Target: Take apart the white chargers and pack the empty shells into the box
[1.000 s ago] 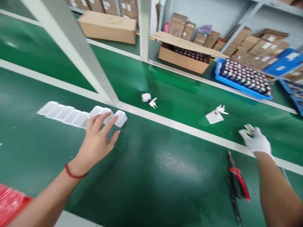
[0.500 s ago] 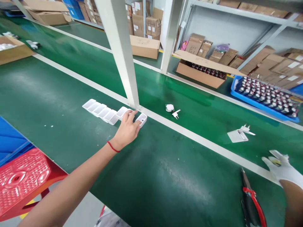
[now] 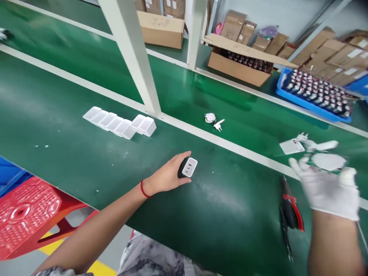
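- A white case [image 3: 190,167] with three dark slots in its end is in the person's left hand [image 3: 166,174], over the near part of the table [image 3: 224,226].
- The left grip is clamped on that case, fingers on its far side and thumb on its near side; a red cord circles the wrist.
- The right hand [image 3: 330,191], in a white glove, has its fingers spread beside a blurred white part [image 3: 329,161]; whether the grip is clamped on it, one cannot tell.
- Just beyond the right hand, a white panel [image 3: 291,146] lies with a two-pin plug [image 3: 302,137] at its corner.
- Pliers [image 3: 292,214] with red and black handles rest on the table, near the right forearm.
- Farther off, past the pale strip, a second plug [image 3: 219,125] lies beside a rounded white piece [image 3: 210,118].
- Left of these, more white cases [image 3: 113,123] stand close together near a post [image 3: 129,50].
- At the back are an open cardboard box [image 3: 238,67] and a loaded blue tray [image 3: 309,102].
- A red stool [image 3: 31,214] stands beside the table.
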The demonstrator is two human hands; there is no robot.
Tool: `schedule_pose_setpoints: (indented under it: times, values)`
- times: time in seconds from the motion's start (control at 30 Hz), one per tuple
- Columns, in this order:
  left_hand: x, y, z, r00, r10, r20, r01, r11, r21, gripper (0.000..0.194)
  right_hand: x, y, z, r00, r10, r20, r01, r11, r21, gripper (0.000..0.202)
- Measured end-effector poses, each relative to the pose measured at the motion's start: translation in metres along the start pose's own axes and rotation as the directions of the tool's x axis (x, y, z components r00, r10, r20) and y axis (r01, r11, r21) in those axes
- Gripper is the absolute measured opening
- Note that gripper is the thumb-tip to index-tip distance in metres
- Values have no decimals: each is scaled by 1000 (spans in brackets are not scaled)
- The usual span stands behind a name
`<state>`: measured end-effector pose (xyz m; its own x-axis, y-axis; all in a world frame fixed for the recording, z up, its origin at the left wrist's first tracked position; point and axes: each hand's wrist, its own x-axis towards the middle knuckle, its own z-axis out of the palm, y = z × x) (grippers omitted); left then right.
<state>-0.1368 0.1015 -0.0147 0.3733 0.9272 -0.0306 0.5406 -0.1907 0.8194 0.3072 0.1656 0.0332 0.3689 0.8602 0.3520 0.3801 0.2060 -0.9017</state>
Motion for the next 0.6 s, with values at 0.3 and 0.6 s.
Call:
schedule_pose_setpoints:
  times: [0.3,0.6]
  values:
    - [-2,34,14,991,131,-17,-132,984,-117,50,-137,-79,118,797,111,594,-359,878,317,105]
    - [-8,42,27,946,299,-128,-316,936,-152,49,-176,-95,125,762,248,599,-454,863,221,116]
